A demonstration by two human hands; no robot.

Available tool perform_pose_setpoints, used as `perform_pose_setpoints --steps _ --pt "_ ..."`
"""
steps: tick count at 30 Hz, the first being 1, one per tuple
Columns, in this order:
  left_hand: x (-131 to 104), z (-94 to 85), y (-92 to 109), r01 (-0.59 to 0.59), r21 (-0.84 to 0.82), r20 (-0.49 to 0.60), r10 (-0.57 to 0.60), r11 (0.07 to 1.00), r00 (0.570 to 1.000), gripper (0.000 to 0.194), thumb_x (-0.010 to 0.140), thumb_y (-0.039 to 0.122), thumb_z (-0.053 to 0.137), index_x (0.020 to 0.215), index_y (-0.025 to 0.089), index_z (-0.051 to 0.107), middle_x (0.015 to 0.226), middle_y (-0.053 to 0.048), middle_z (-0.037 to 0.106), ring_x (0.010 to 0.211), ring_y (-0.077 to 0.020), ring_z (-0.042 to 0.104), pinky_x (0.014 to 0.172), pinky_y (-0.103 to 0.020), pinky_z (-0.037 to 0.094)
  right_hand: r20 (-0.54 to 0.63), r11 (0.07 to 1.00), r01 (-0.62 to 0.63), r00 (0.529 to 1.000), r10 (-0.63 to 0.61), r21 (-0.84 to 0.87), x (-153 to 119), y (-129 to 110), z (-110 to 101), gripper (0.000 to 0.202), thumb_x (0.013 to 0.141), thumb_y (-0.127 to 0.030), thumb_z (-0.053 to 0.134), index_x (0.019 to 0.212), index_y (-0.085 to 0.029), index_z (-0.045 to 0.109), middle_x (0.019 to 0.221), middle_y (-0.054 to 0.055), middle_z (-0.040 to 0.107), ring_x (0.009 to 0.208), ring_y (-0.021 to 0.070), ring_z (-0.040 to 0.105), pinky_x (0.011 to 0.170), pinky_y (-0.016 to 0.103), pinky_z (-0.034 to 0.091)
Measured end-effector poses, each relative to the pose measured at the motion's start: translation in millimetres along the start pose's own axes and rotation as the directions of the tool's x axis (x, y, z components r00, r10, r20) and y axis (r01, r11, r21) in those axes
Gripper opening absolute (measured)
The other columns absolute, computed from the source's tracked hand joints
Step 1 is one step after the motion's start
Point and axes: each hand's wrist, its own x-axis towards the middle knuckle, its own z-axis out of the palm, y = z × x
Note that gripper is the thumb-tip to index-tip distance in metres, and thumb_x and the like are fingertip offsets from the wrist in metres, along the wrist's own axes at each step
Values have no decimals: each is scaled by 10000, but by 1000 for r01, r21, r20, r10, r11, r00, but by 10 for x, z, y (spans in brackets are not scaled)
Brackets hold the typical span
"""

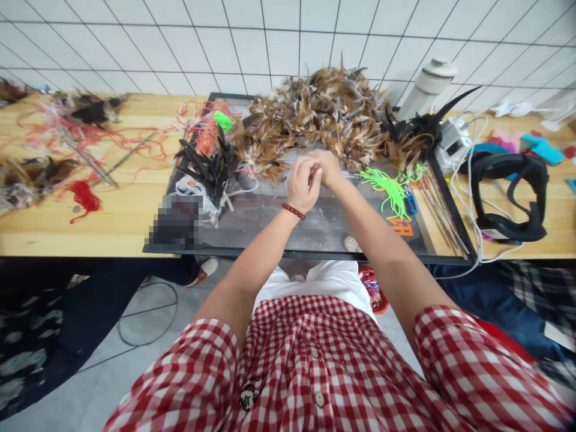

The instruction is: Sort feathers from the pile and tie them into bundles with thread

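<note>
My left hand (305, 189), with a dark red beaded bracelet (293, 211) at the wrist, meets my right hand (327, 169) above the dark, shallow tray (261, 222). Both hands are closed, fingers curled and touching each other. Whatever lies between them, if anything, is hidden. Just beyond rises a big pile of brown feathers (315, 114). Left of the hands are black feathers (209, 165) and a white cord (243, 191). Bright green strings (387, 189) lie to the right of my right hand.
Thin sticks (443, 210) lie along the tray's right side. Farther right are a black headset strap (535, 198), a white charger (453, 144) and cables. A white bottle (427, 87) stands by the tiled wall. Red yarn (85, 201) and tweezers-like metal tools (87, 159) lie left.
</note>
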Motion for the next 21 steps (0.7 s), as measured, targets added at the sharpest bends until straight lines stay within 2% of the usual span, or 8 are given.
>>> perform_pose_setpoints --steps 2,6,10,12,14,16,18,21 --pt "3 30 -54 27 -28 -14 -27 999 1000 453 1009 561 408 1189 209 631 1112 -101 636 1009 -178 648 897 -319 516 -92 978 -186 980 178 -93 -79 141 -159 223 883 -261 581 997 -197 762 1024 98 760 961 263 665 873 387 515" --pt "15 90 -132 93 -79 -28 -96 992 995 358 1000 494 485 1170 220 641 1072 -87 636 926 -158 634 830 -296 517 -219 877 -452 883 415 -164 -196 535 -396 301 857 -301 658 1116 -162 718 1180 176 702 1137 339 645 980 494 503" --pt "33 154 -257 212 -124 -90 -223 969 971 277 983 436 547 1154 239 642 1015 -57 636 821 -127 609 762 -262 507 -354 807 -568 797 490 -161 -118 823 -402 785 783 -458 775 1413 -80 495 1383 287 543 1264 402 577 1024 601 466" --pt "41 182 -327 263 -162 -113 -283 951 952 266 976 437 567 1148 248 642 987 -43 629 789 -115 600 742 -251 499 -331 782 -604 777 535 -152 -22 850 -372 827 785 -472 775 1432 -57 470 1370 304 550 1270 410 579 1029 616 462" --pt "48 201 -375 297 -200 -123 -325 934 938 273 963 453 590 1137 250 641 971 -35 624 751 -103 589 718 -242 490 -255 767 -620 778 574 -167 71 783 -347 620 850 -396 711 1351 -59 570 1295 284 623 1235 397 618 1019 581 486" --pt "56 209 -394 313 -225 -122 -346 923 930 291 945 477 614 1119 245 641 959 -29 624 699 -87 570 693 -235 484 -188 777 -598 801 568 -199 136 636 -323 389 909 -281 599 1234 -82 675 1214 252 690 1190 380 660 996 520 514" --pt "64 211 -394 313 -240 -124 -349 919 929 313 926 498 637 1098 236 642 953 -27 628 662 -75 554 675 -230 482 -147 807 -545 838 525 -227 157 442 -286 358 922 -231 533 1199 -93 714 1194 241 715 1168 375 677 977 481 525" --pt "76 215 -403 306 -263 -136 -349 915 927 337 902 512 666 1077 225 644 943 -24 632 632 -65 541 654 -224 483 -81 851 -460 887 455 -256 98 136 -201 368 925 -244 520 1192 -91 722 1188 250 721 1156 369 679 964 461 526"
